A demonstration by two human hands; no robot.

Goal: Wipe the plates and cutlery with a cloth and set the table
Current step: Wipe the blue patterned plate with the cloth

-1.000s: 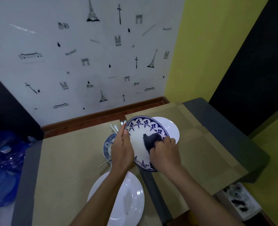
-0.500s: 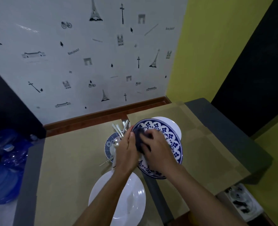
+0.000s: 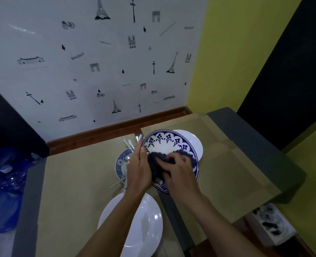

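My left hand (image 3: 139, 170) grips the left rim of a blue-and-white patterned plate (image 3: 169, 142), held tilted above the table. My right hand (image 3: 179, 170) presses a dark cloth (image 3: 156, 162) against the plate's lower face, fingers curled on the cloth. Behind it a plain white plate (image 3: 195, 143) lies on the table. A smaller blue patterned plate (image 3: 121, 161) sits to the left with cutlery (image 3: 129, 143) lying across it. Another white plate (image 3: 146, 225) lies near me, partly under my left forearm.
Tan placemats (image 3: 79, 182) cover a dark grey table (image 3: 255, 138) that stands against a patterned wall. Blue water bottles (image 3: 3, 191) are on the floor at left. A white box (image 3: 272, 223) sits on the floor at lower right.
My right hand has swept the cloth from the plate's left side down toward its lower middle. The plate stays in my left hand's grip, and more of its upper rim shows.
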